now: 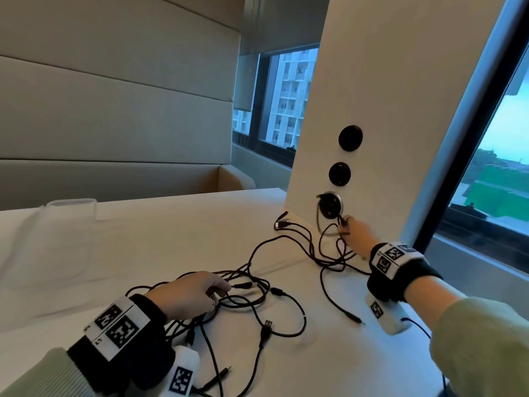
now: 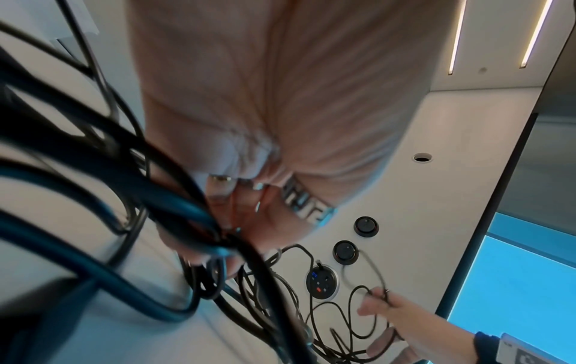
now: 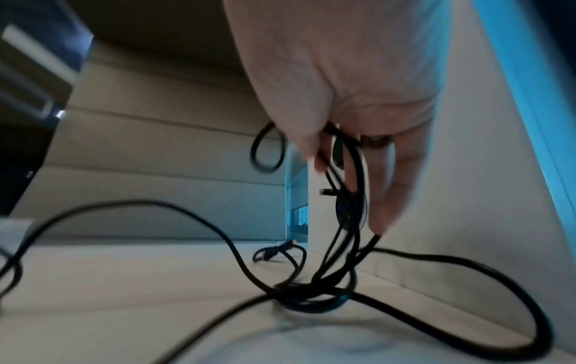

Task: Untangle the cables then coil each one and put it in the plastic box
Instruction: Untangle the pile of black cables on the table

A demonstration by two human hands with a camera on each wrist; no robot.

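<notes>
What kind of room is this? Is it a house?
Probably an office or study booth high up in a building: a white table beside a padded beige wall, round black sockets in a white panel, and a tall apartment block outside the window.

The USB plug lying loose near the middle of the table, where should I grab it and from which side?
Pinch the USB plug by its dark body, coming straight down from above. It lies flat on the table with bare surface around it, clear of the left hand.
</notes>
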